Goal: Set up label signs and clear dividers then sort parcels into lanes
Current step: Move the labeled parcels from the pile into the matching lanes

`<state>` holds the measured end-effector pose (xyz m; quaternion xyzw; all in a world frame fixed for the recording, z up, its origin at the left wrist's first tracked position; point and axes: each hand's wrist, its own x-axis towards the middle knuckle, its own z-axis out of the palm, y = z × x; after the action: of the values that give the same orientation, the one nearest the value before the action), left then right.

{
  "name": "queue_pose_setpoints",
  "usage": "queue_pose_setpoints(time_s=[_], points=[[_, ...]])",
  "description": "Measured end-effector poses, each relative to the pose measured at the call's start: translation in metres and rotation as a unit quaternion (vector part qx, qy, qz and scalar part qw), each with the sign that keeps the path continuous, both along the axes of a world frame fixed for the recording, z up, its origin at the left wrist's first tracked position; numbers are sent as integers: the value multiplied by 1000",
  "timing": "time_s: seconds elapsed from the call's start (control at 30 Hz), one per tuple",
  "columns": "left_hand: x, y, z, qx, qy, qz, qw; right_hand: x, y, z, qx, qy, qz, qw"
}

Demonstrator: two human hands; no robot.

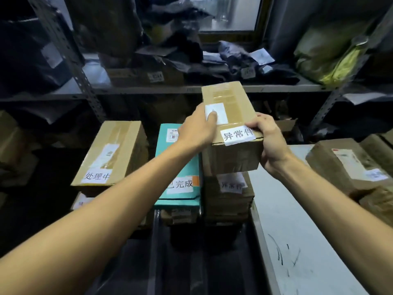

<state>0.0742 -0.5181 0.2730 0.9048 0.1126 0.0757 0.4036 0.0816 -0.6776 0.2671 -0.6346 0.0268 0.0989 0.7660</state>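
Both hands hold a brown cardboard parcel (231, 116) above the right stack. My left hand (197, 128) grips its left side, thumb on a white shipping label. My right hand (268, 143) grips its near right corner and pinches a white paper sign (237, 135) against the front edge. Below it sits a stack of brown parcels (228, 199) with a similar white sign (231, 185). In the middle, a teal parcel (178, 173) carries a white sign (180, 184). At left, a brown parcel (110, 154) on another box bears a white sign (96, 176).
A white table (302, 231) runs along the right with a brown parcel (348, 167) at its far end. Metal shelving (148, 89) behind is piled with dark bags and boxes. A yellow-green bag (331, 54) lies on the upper right shelf. Dark floor lies in front.
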Motion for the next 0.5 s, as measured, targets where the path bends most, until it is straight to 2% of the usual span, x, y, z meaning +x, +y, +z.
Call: queue_pose_setpoints(time_s=[0.2, 0.27, 0.33, 0.5], points=[[6, -4, -34, 144, 5, 44, 989, 22, -6, -54, -22, 16, 26, 999], [4, -3, -48, 243, 5, 31, 969, 23, -5, -72, -65, 10, 45, 997], [1, -6, -60, 352, 8, 6, 936, 21, -4, -85, -123, -3, 56, 991], [0, -12, -61, 435, 20, -7, 900, 25, -9, -93, -168, -14, 59, 984]])
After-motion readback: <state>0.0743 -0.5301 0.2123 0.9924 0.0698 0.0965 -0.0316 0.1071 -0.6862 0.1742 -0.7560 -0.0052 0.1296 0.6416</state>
